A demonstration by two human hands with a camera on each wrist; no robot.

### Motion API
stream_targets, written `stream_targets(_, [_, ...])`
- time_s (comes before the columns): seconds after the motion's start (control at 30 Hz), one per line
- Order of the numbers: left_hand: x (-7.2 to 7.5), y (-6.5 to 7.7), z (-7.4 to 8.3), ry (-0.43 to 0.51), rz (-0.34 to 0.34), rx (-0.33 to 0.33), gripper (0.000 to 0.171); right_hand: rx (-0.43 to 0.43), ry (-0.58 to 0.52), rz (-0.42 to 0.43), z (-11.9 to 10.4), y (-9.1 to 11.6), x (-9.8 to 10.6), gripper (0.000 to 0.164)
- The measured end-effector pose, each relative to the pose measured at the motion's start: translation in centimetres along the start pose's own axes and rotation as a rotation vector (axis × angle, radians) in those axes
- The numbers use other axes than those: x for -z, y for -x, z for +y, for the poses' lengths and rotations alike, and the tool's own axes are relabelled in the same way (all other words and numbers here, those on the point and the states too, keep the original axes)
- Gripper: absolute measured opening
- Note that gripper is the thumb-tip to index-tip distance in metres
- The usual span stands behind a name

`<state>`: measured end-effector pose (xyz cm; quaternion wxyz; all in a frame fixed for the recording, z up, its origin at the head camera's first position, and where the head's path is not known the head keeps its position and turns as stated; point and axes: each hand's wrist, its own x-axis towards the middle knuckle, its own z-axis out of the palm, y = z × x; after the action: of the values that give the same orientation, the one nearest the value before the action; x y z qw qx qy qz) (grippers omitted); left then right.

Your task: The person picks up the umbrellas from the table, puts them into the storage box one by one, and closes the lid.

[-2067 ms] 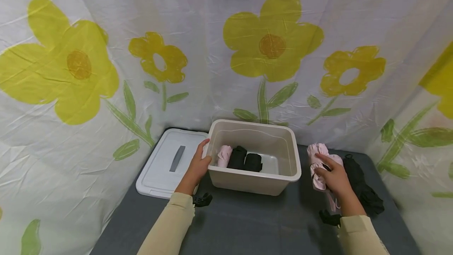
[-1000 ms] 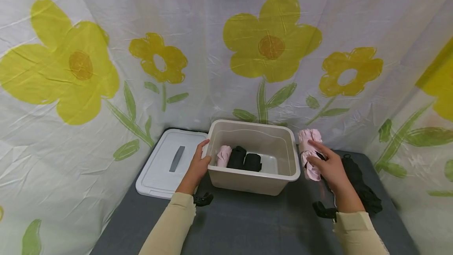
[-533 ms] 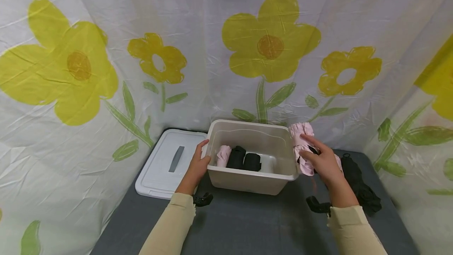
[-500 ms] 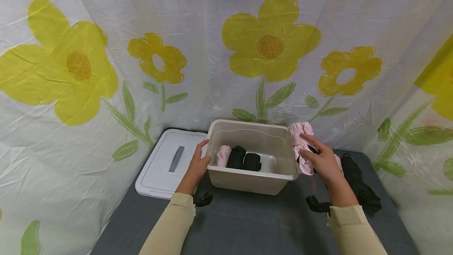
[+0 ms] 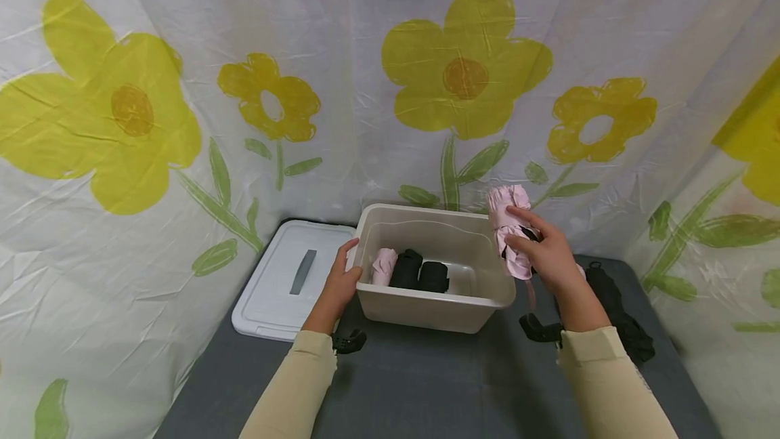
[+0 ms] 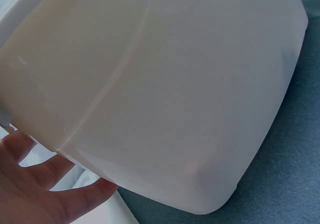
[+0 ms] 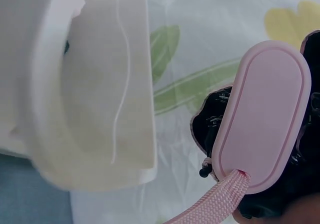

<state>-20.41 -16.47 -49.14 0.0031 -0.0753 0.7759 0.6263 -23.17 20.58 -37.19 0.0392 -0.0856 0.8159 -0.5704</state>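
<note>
My right hand point(image 5: 551, 259) grips a folded pink umbrella point(image 5: 504, 203), raised at the right end of the beige storage box point(image 5: 426, 311). In the right wrist view, its oval pink handle point(image 7: 262, 116) and wrist strap point(image 7: 220, 199) face the camera, with dark ribs around them. With my left hand point(image 5: 334, 290) I hold the box by its left rim; in the left wrist view, the fingers point(image 6: 87, 194) lie along the box's edge. Inside the box, a pink rolled umbrella point(image 5: 384, 266) and two black ones point(image 5: 406, 271) stand side by side toward the left.
A white lid point(image 5: 268, 297) with a grey handle lies left of the box. Black folded umbrellas point(image 5: 618, 314) lie on the dark table point(image 5: 420, 385) at the right, partly behind my right arm. A flower-printed curtain point(image 5: 359, 120) hangs directly behind the box.
My right hand has lifted the pink umbrella off the table at the right and brought it left and up to the box's right end. The left hand stays at the left rim.
</note>
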Motion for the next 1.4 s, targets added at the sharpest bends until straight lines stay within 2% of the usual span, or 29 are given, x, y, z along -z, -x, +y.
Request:
stream_targets(0.13, [0.1, -0.1, 0.0, -0.001, -0.003, 0.000, 0.066, 0.025, 0.028, 0.007, -0.6, -0.6, -0.2, 0.059])
stream_targets(0.2, [-0.1, -0.6, -0.8, -0.001, 0.009, -0.009, 0.065, 0.034, 0.040, 0.014, -0.9, -0.9, -0.4, 0.057])
stream_targets(0.43, [-0.2, -0.5, -1.3, -0.005, 0.022, -0.017, 0.065, 0.094, 0.074, 0.035, -1.4, -2.3, -1.3, 0.056])
stream_targets(0.6, [-0.2, -0.2, -1.3, -0.005, 0.021, 0.001, 0.064, 0.121, 0.104, 0.023, -1.8, -3.5, -2.3, 0.056])
stream_targets(0.77, [-0.1, -0.4, -1.1, 0.005, 0.003, 0.000, 0.065, 0.119, 0.071, 0.022, -2.1, -4.8, -3.2, 0.055])
stream_targets(1.03, [-0.1, -0.4, -1.1, -0.005, 0.008, 0.000, 0.064, 0.079, 0.047, -0.009, -1.1, -6.3, -4.9, 0.055])
stream_targets(1.4, [-0.3, -0.3, -1.0, -0.013, 0.024, -0.013, 0.063, 0.061, 0.066, -0.076, 0.7, -7.2, -6.5, 0.055])
